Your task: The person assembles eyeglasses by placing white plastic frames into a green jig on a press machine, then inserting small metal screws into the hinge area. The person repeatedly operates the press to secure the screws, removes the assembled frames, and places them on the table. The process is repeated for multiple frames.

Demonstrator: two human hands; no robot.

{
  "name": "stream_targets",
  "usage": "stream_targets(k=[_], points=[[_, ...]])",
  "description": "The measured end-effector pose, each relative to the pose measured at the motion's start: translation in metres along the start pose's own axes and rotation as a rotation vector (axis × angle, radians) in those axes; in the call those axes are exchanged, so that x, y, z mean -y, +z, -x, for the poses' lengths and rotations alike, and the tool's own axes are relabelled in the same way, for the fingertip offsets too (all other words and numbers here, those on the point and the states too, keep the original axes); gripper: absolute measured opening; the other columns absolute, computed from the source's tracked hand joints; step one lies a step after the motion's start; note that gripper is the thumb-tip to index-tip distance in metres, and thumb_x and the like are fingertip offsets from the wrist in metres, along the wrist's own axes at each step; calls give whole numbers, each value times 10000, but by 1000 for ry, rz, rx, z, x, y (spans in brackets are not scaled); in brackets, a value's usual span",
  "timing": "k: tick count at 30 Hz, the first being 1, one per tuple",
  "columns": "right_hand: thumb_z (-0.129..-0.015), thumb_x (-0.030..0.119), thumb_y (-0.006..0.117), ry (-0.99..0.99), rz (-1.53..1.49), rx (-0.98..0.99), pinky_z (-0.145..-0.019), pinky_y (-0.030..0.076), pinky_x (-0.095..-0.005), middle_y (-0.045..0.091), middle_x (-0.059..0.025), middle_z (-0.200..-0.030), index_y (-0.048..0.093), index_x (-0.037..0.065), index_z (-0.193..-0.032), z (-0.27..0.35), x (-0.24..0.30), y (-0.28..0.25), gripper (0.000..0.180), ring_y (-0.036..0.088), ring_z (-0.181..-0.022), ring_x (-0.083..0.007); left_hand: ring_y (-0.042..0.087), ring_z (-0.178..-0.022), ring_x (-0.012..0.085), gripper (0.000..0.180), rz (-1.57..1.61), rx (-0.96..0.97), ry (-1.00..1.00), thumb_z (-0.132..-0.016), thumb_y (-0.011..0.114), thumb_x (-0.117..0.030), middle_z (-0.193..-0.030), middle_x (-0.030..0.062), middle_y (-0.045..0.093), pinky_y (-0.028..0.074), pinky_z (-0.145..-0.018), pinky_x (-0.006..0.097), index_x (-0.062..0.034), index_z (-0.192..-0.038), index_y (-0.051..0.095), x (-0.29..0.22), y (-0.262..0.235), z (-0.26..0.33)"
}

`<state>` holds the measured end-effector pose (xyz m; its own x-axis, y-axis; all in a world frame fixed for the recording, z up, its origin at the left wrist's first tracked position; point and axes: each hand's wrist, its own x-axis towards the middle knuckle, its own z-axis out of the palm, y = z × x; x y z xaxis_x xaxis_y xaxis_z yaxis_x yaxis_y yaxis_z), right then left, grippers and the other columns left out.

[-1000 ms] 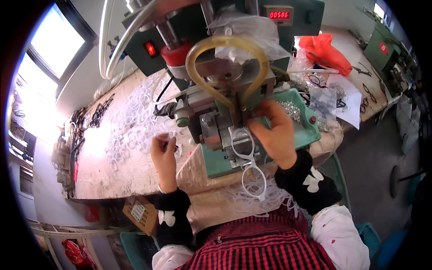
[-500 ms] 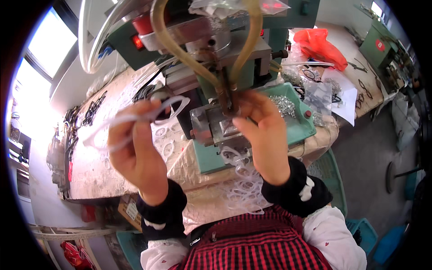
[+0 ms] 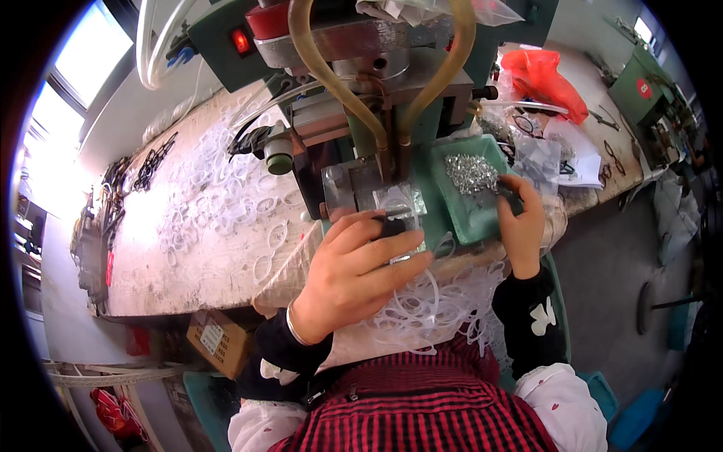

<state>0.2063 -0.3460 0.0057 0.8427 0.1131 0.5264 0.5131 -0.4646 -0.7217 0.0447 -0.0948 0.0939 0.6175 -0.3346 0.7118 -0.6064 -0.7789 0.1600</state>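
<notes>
My left hand (image 3: 358, 267) is at the front of the metal fixture (image 3: 361, 184) under a green bench press (image 3: 440, 105). Its fingers close around a clear plastic eyeglass frame (image 3: 414, 205), partly hidden behind them; something black shows at a fingertip. My right hand (image 3: 523, 226) reaches over the right rim of a teal tray (image 3: 474, 226). Curled finger and thumb touch the edge of a pile of small shiny metal parts (image 3: 468, 173); whatever lies between them is too small to make out. Many clear frames (image 3: 422, 313) lie heaped at the bench edge before me.
More clear frames (image 3: 218, 188) spread across the bench to the left. Two yellowish hoses (image 3: 331, 79) run down to the press. Plastic bags (image 3: 536, 162), a red bag (image 3: 546, 83) and dark frames (image 3: 611, 154) lie on the right. A cardboard box (image 3: 218, 343) sits below the bench.
My left hand has brought a clear frame from over the left of the bench to the fixture. My right hand has left the fixture for the metal parts in the tray.
</notes>
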Motion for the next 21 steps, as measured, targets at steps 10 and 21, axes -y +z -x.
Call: stream_targets(k=[10, 21], points=[[-797, 94, 715, -98, 451, 145, -818, 500, -416, 662, -118, -919, 678, 44, -863, 11, 19, 10, 90, 630, -913, -354, 606, -890, 254, 253, -337, -218, -146, -725, 774, -57, -1180, 98, 691, 533, -979, 462, -122, -969, 766, -32, -23, 41], [-888, -6, 680, 83, -204, 37, -851, 526, -294, 717, -103, -931, 684, 8, -1057, -1, 36, 41, 169, 689, -866, -193, 543, -947, 317, 71, -784, -304, -896, -804, 766, -102, -933, 105, 632, 428, -869, 426, -81, -833, 705, 74, -72, 132]])
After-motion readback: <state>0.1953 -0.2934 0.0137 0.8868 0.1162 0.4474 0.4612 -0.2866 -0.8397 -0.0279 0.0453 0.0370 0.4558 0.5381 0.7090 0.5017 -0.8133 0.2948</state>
